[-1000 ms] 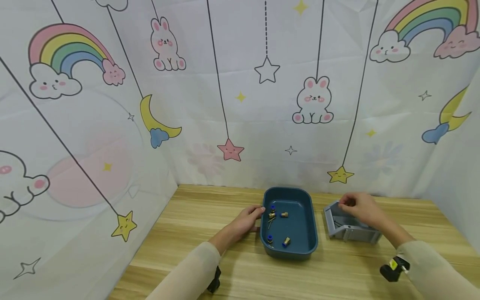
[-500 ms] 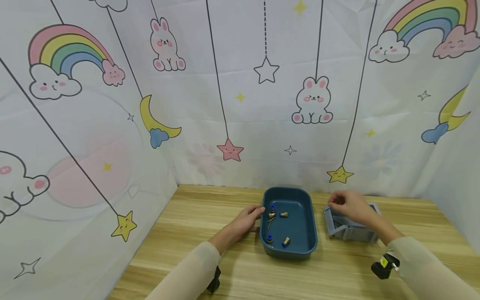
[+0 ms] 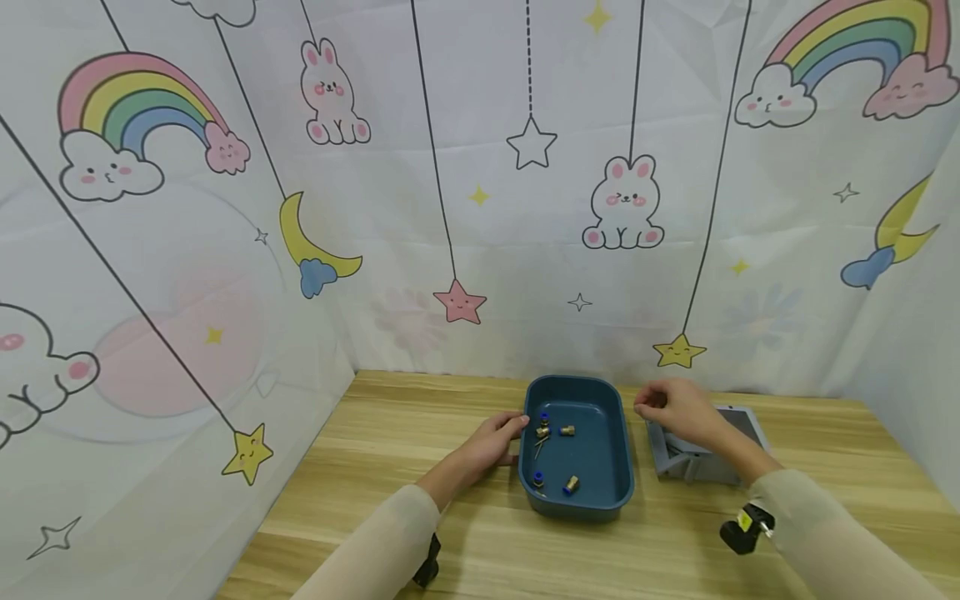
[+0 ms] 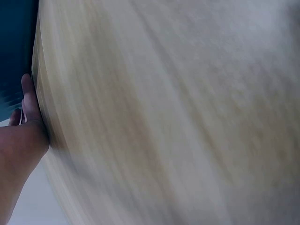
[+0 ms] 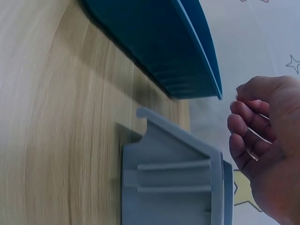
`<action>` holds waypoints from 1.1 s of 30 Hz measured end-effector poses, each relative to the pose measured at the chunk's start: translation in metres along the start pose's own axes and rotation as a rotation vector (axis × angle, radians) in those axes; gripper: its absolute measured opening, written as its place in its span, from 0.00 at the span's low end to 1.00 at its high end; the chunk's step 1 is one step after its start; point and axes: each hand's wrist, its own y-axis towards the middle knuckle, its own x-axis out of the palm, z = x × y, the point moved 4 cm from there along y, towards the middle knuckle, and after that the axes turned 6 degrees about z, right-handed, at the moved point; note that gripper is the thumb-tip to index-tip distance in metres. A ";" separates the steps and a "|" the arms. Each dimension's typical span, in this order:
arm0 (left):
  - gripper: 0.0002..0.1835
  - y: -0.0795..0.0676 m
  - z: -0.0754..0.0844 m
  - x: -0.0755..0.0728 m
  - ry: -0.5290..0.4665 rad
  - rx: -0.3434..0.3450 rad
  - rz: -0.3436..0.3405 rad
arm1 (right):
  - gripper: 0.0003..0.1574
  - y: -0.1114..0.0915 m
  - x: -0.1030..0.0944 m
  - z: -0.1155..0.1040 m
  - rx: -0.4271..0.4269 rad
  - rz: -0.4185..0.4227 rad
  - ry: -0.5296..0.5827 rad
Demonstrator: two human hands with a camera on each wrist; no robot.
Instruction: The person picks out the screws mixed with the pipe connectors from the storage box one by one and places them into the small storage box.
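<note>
A dark blue tray (image 3: 592, 500) stands on the table, long side running away from me. My left hand (image 3: 491, 442) rests against its left wall, a fingertip at the rim; in the left wrist view straight fingers (image 4: 29, 96) lie along the outer wall. In the tray are several brass push-fit fittings (image 3: 572, 484) with blue collars and thin metal pins (image 3: 539, 447). My right hand (image 3: 682, 410) is raised between the tray and a grey bin (image 3: 693, 468), thumb and index finger together, other fingers curled (image 5: 236, 123). Whether anything small sits between those fingertips I cannot tell.
Both containers stand on a wood-grain table (image 3: 420, 400). Behind them and at the sides hangs a white curtain (image 3: 510, 242) printed with rabbits, stars and rainbows. The grey bin's sloped front edge faces the tray. Part of the bin is hidden beneath my right hand.
My right hand has moved left from over the grey bin toward the tray's right rim, fingertips still together. The left hand and the tray have stayed in place.
</note>
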 end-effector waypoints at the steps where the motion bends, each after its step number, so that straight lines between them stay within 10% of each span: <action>1: 0.30 0.000 0.000 0.000 0.000 0.001 0.000 | 0.02 0.001 0.002 -0.001 -0.002 -0.002 0.002; 33: 0.32 0.000 0.001 0.000 0.015 0.001 0.009 | 0.02 0.020 0.045 -0.033 -0.066 -0.047 0.134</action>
